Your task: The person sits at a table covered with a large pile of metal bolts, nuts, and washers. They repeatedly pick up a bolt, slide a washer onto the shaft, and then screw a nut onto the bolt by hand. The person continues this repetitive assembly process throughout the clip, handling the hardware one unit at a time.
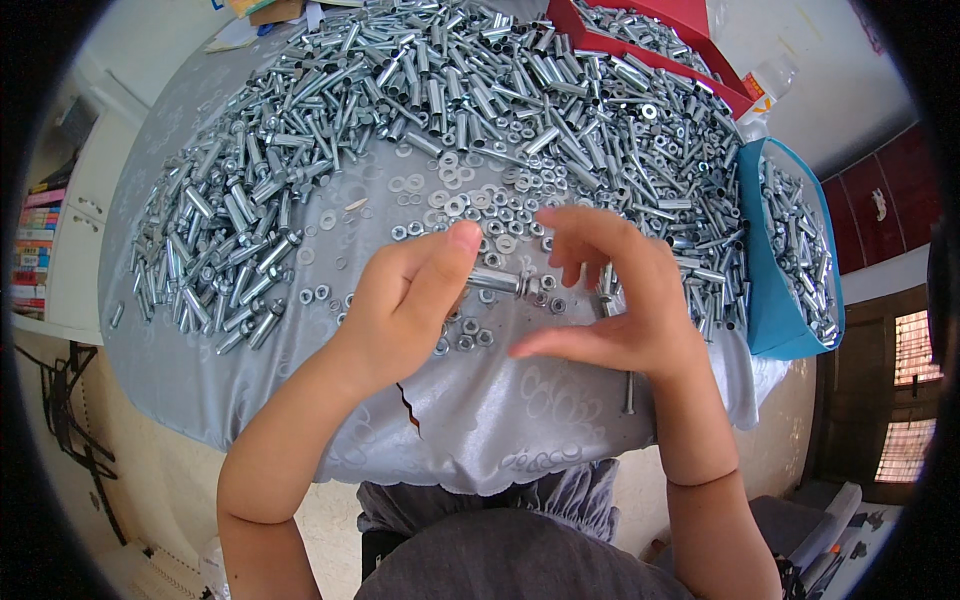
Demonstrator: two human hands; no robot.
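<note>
My left hand (pixel 415 295) is closed round a sleeve anchor bolt (pixel 497 281), a shiny metal sleeve lying level with its right end sticking out. A washer and a nut (pixel 533 289) sit at that free end. My right hand (pixel 620 290) is held just right of the bolt, thumb and fingers spread wide apart, holding nothing. Beneath and between the hands, loose hex nuts (pixel 467 342) lie on the grey tablecloth. Flat washers and more nuts (pixel 455 205) are scattered beyond my left hand.
A large heap of metal sleeves and bolts (pixel 430 85) covers the table's far side and both flanks. At the back right stands a red box (pixel 660 45) of hardware; a blue box (pixel 775 300) of anchors stands at the right edge. One long bolt (pixel 629 393) lies near the front edge.
</note>
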